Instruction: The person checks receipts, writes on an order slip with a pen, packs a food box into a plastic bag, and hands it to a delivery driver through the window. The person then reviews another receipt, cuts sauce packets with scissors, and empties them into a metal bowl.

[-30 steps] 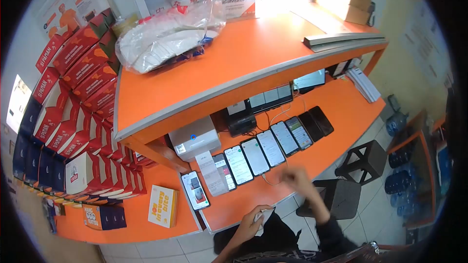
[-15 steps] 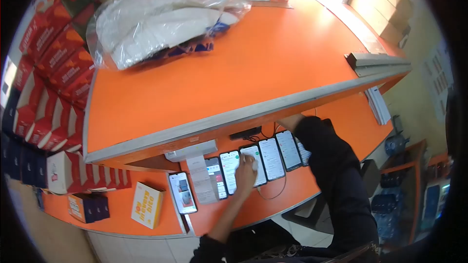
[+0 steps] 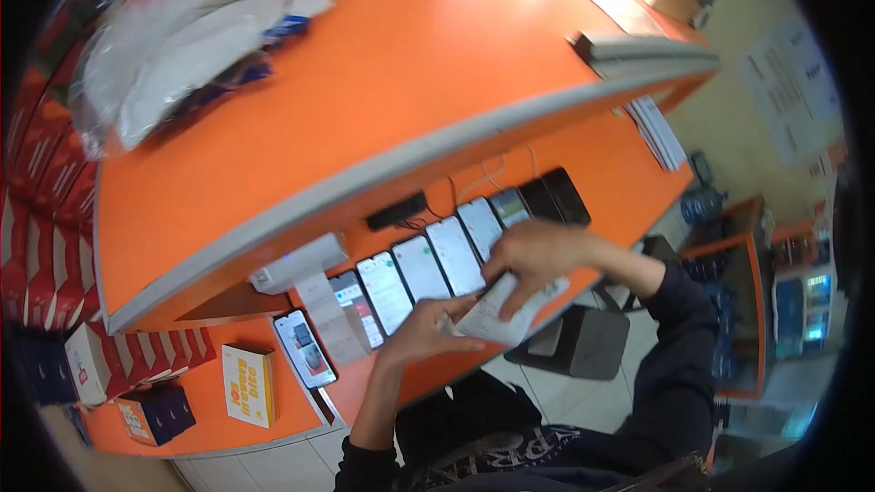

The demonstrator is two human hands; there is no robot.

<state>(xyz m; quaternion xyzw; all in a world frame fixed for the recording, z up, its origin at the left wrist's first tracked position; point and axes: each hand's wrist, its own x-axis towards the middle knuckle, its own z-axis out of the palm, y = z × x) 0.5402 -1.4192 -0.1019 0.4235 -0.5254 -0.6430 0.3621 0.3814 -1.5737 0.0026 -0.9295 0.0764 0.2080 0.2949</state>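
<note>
A white piece of paper (image 3: 499,317) with print on it is held between my hands, over the front edge of the lower orange counter. My left hand (image 3: 424,333) is closed on its left end, thumb stretched along the lower edge. My right hand (image 3: 540,260) grips it from above, fingers pointing down. Behind them lies a row of several lit smartphones (image 3: 422,270). Left of the row, a white receipt printer (image 3: 299,264) has a long strip of receipt paper (image 3: 331,317) hanging out. Another phone (image 3: 305,349) lies beside that strip.
The raised orange counter (image 3: 365,64) with a grey edge overhangs the phones. A plastic-wrapped bundle (image 3: 200,55) lies on it. Red boxes (image 3: 46,264) are stacked at left, near a yellow-and-white box (image 3: 248,385). A dark stool (image 3: 579,343) stands below the counter, at right.
My right hand has come back from under the raised counter and now holds the paper with my left hand. My left hand has drawn back from the phones. The view has tilted and shifted.
</note>
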